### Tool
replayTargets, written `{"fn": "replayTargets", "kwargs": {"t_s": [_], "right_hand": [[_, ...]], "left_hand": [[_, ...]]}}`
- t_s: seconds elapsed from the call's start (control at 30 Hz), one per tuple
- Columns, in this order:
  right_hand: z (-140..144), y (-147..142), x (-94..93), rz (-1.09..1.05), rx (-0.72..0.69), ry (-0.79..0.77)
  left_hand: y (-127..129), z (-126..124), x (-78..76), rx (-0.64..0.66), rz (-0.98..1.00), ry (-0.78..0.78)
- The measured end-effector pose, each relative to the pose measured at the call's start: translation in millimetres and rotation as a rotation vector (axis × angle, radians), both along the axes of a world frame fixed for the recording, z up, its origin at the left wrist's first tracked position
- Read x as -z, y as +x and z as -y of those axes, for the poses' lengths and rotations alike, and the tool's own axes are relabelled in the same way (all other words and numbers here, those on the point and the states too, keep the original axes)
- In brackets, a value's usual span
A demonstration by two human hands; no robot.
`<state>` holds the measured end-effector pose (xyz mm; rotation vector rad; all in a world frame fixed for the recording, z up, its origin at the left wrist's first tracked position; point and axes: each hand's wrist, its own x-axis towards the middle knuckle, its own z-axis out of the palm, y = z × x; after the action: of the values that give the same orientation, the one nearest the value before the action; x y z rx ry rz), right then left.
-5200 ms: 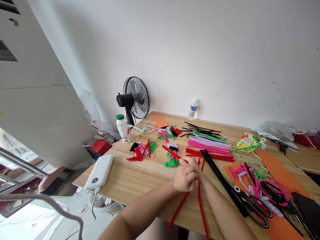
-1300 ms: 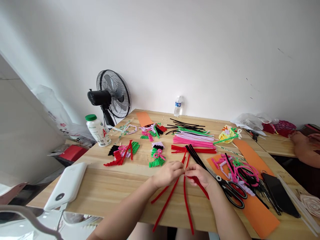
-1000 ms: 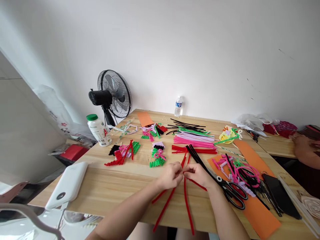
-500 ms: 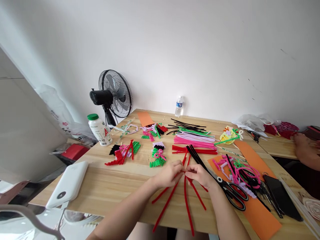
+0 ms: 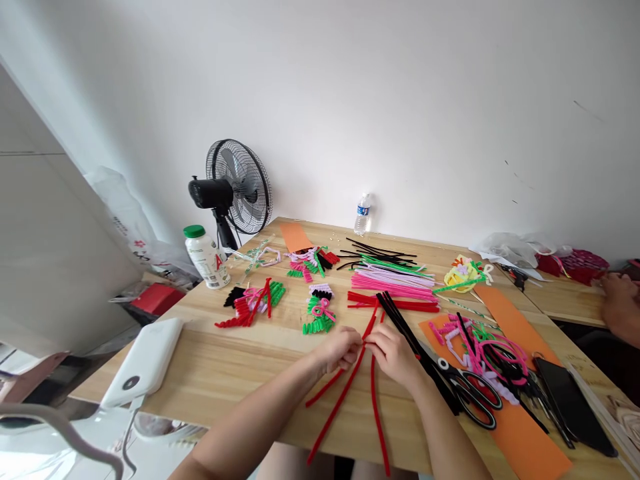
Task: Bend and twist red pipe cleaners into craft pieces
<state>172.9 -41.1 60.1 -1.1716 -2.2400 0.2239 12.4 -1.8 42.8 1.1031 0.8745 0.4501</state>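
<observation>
The pale wooden surface (image 5: 240,363) carries heaps of craft stems, and near its front edge lie the long fuzzy red pipe cleaners (image 5: 345,393), their loose tails running down toward the person and just past the surface's edge. Right of them rest black-handled scissors (image 5: 470,393) on a strip of orange paper (image 5: 525,440). The left hand (image 5: 343,348) and right hand (image 5: 393,352) meet fingertip to fingertip where the red stems cross, each grip pinched on them, though the exact contact is small and partly hidden. These stems look very light and soft-coated over a thin wire core, so they should bend readily and hold a kink; holding them close to the crossing point seems best.
</observation>
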Motion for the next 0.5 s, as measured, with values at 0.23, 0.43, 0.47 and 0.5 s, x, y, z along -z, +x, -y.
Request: {"fn": "replayTargets", "kwargs": {"t_s": [0.23,0.43,0.47,0.5], "right_hand": [[-4.1,1.3,6.8,-0.121,0.214,0.304],[0.4,1.2,-0.9,-0.031,0.387,0.461],[0.8,0.8,-1.6,-0.043,0.386,0.451],[0.6,0.5,-1.8,-0.069,0.370,0.430]], "left_hand": [[0.8,-0.5,1.3,-0.074,0.162,0.173],[-3.2,3.1,-1.8,-0.163,-0.063,0.812],[-4.3,3.6,-2.0,-0.164,-0.091,0.886],[-5.4,4.2,-2.3,-0.159,-0.120,0.948]]}}
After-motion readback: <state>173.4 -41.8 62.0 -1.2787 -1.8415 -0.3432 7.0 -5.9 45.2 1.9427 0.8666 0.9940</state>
